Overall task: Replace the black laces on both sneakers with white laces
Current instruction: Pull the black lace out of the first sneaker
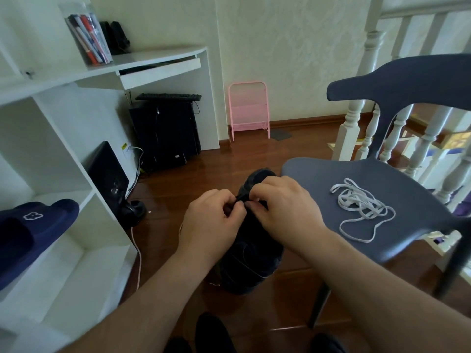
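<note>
Over a glossy dark wooden floor [229, 159], a black low-top sneaker [251, 250] sits upright, its long axis running away from the person. Both hands meet above its upper eyelets: left hand [211, 220] and right hand [283, 207] each pinch the black lace [240, 198]. A loose tangle of flat white laces [362, 207] waits right of the right hand, on a grey plastic chair [318, 179].

Mostly hidden behind both hands: black sneaker [251, 261] beside the chair [318, 174]; lace pinch unclear, second sneaker cropped.
</note>
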Tool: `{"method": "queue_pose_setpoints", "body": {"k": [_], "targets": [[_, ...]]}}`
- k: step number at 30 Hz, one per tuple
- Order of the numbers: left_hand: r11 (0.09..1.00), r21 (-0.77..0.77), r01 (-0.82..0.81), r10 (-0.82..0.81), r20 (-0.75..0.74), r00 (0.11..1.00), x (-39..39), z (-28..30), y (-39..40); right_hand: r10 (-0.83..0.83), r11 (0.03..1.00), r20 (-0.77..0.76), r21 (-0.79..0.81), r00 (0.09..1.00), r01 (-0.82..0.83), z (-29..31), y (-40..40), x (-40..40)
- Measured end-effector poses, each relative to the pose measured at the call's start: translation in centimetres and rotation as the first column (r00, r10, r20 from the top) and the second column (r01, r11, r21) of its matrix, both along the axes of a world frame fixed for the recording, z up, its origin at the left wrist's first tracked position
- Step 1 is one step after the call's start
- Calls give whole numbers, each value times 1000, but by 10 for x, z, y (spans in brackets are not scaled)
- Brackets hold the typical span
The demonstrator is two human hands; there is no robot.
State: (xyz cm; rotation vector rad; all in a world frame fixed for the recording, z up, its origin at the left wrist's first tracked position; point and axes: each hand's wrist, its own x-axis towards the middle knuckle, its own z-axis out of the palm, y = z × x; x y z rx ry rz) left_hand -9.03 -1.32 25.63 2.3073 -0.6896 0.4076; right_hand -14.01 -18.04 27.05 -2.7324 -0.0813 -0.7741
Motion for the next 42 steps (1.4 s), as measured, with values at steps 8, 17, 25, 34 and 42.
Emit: {"method": "queue_pose_setpoints", "body": {"k": [8,17,25,34,42], "targets": [[998,-50,-44,44,5,999,8,2,10,-255,863,-392,319,884,391,3,-66,3],[999,-23,-33,33,4,999,4,3,3,-45,993,-176,104,983,64,10,-5,-6],[1000,-10,-9,9,18,1000,3,2,5,-73,995,-115,63,991,80,6,-4,7],[989,-133,-61,67,43,997,14,8,23,-299,623,-254,678,920,390,19,-76,-1],[991,-133,10,6,119,993,12,7,21,-189,889,-429,308,883,340,12,-64,-6]]}}
